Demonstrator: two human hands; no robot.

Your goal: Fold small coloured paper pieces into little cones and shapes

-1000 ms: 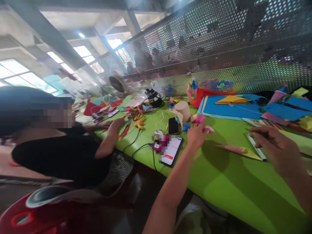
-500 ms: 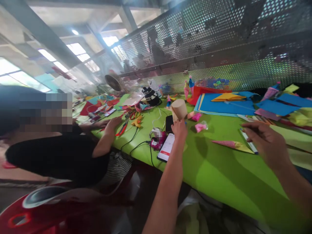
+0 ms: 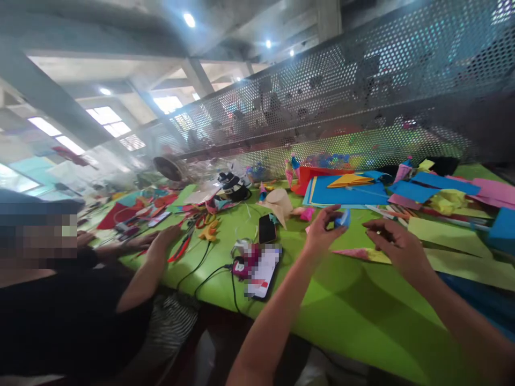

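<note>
My left hand (image 3: 324, 228) pinches a small blue item (image 3: 343, 219) above the green table (image 3: 333, 311). To its right, my right hand (image 3: 396, 241) is raised with the fingers curled toward the thumb; whether something tiny is between them is too small to tell. A pink and yellow paper cone (image 3: 362, 254) lies on the table below and between the hands. Left of my left hand are a beige paper roll (image 3: 279, 203), a dark phone (image 3: 267, 229) and a phone with a lit screen (image 3: 263, 273). A bright pink piece (image 3: 308, 214) is just behind my left hand.
Blue sheets (image 3: 341, 192) lie at the back, with pale green strips (image 3: 448, 236) at the right. Another person's hand (image 3: 164, 241) rests by orange-handled scissors (image 3: 182, 247) at the left. Black cables (image 3: 209, 281) cross the front edge near a purple power block (image 3: 245, 262).
My left hand has moved right from beside the roll and now holds the blue item. The roll stands tilted differently. The whole view has shifted, and my hands are closer together.
</note>
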